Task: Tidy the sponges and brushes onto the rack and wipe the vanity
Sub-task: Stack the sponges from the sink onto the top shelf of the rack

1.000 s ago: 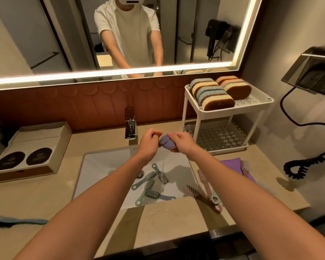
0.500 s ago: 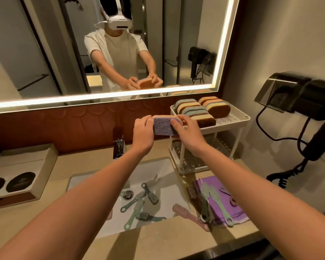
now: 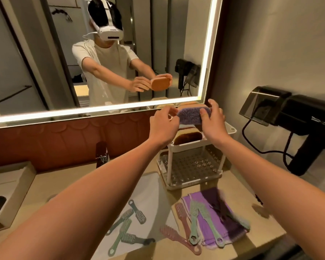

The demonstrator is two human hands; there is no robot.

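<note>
From the head camera we see our left hand (image 3: 164, 122) and right hand (image 3: 212, 123) each pinching an end of the purple sponge (image 3: 190, 116) just above the rack's (image 3: 188, 146) top shelf, where, set on the sponges (image 3: 188, 136) already there, it could topple over the rim.

I'm seeing the held sponge (image 3: 189, 116) showing a purple, nubbly-woven face toward me, while the mirror (image 3: 45, 53) is giving back its orange underside. The white rack (image 3: 188, 147) is showing a perforated dot pattern on its shelves, and a brown sponge (image 3: 188, 137) with a cream layer is sitting on top. In the white basin (image 3: 154, 184) mint-green brushes (image 3: 119, 237) with grey bristle heads are lying. Toward the beige tabletop's (image 3: 54, 182) front right corner a purple cloth (image 3: 208, 198), paler lilac along one edge, is carrying two further green brushes (image 3: 194, 222), with pink brushes (image 3: 176, 238) beside it. The backsplash (image 3: 60, 141) is showing red-brown scallops.
</note>
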